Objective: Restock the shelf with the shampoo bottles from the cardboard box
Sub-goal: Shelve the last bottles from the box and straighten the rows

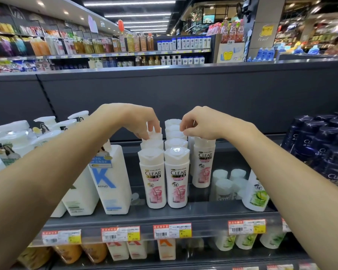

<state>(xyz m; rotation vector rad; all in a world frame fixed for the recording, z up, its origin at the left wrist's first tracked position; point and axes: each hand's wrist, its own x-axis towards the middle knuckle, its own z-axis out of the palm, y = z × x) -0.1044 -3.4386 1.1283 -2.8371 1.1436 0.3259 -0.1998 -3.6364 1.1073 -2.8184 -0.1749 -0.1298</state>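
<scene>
Two rows of white CLEAR shampoo bottles with pink labels (156, 180) stand on the dark shelf (164, 215), running from front to back. My left hand (142, 121) reaches over the left row, fingertips closed on the cap of a bottle near the back (154, 131). My right hand (201, 123) grips the cap of another pink-label CLEAR bottle (203, 164), which is just right of the two rows and held slightly above the shelf. The cardboard box is out of view.
White KONO pump bottles (109, 180) crowd the shelf on the left. Small white bottles (224, 184) and a green-label bottle (256, 191) stand at the right, then dark blue CLEAR bottles (324, 152). Price tags (172, 230) line the shelf edge; more bottles sit below.
</scene>
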